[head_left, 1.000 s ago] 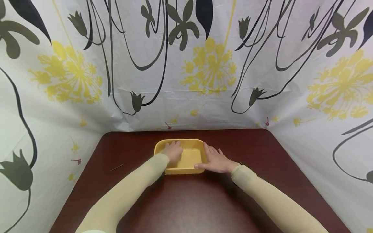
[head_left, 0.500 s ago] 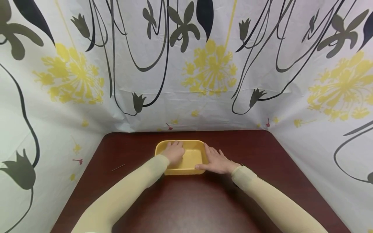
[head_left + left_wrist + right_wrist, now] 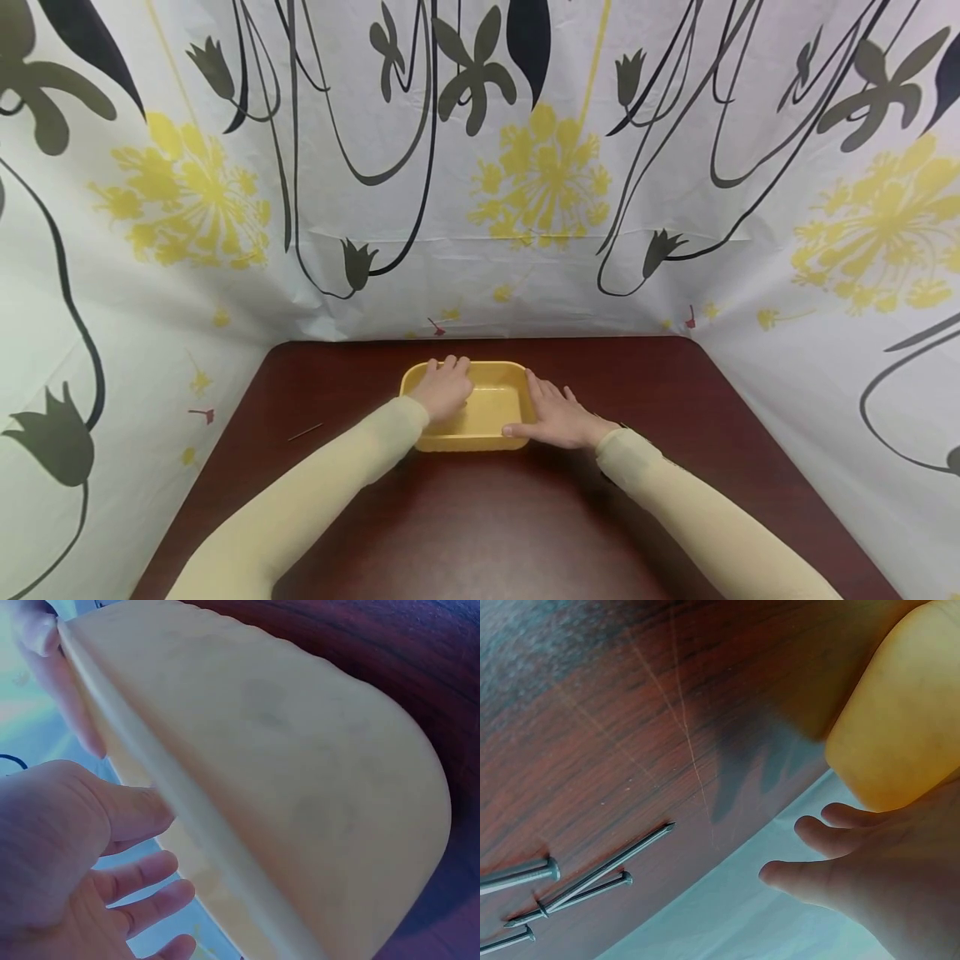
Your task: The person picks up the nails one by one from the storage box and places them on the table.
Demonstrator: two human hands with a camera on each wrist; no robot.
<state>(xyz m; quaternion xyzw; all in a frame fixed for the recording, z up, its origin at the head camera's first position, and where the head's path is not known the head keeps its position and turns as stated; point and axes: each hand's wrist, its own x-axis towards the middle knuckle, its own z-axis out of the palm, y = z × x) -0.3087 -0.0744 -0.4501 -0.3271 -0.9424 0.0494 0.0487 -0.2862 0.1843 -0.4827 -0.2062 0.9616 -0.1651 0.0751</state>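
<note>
A shallow yellow plastic tray with rounded corners stands near the table's far edge. My left hand is over the tray's left part, fingers bent. In the left wrist view the thumb reaches behind the tray's rim, which hides its tip and whatever may lie between thumb and index finger; the other fingers are loosely spread. My right hand rests against the tray's right side, its fingers extended and thumb by the front rim. Several metal nails lie on the table beside the right hand, some crossing.
A single thin rod, looking like a nail, lies on the dark red-brown table left of the tray. Patterned white cloth encloses the table's back and both sides.
My left hand has lifted slightly and shifted a little left, so its fingertips now overlap the tray's far rim. The right hand and the tray have stayed put.
</note>
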